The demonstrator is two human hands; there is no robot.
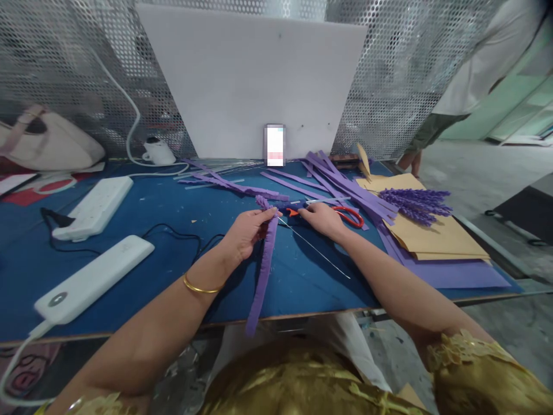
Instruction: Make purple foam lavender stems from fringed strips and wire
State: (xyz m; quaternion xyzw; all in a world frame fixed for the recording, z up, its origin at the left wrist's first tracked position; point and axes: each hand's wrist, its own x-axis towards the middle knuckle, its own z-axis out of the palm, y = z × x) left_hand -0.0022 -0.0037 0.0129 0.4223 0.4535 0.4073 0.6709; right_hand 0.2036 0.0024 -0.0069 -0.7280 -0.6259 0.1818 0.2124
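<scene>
My left hand [248,230] is closed on the top of a long fringed purple paper strip [263,271] that hangs down over the table's front edge. A thin metal wire [315,249] runs from that pinch out to the right across the blue table [142,213]. My right hand [322,218] rests closed on a dark blue glue gun [290,208], just left of red-handled scissors [352,217].
Purple paper strips [341,184] fan out behind the hands. Finished purple flower sprigs [417,204] lie on tan paper sheets [436,236] at right. A power strip [95,207], a white power bank [93,276] and cables lie at left. A phone [274,145] leans on a white board. A person stands at far right.
</scene>
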